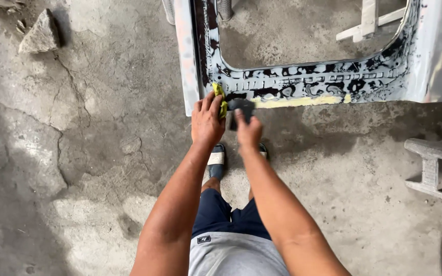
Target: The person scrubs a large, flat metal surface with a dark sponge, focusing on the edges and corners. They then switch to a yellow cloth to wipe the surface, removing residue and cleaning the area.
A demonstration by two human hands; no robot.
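L hand (206, 121): gripping yellow cloth (220, 97) against panel edge, steadying.
R hand (248, 132): closing round dark sanding block (241, 108), pressing at yellow filler strip (297, 101).
Car body panel (188, 61): lying low over concrete floor (78, 153), w/ sanded face reachable.

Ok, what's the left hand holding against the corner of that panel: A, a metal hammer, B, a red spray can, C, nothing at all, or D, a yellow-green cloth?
D: the left hand grips a yellow-green cloth at the panel corner, beside the right hand with its dark block.

Both arms outstretched, hands (206, 122) clenched
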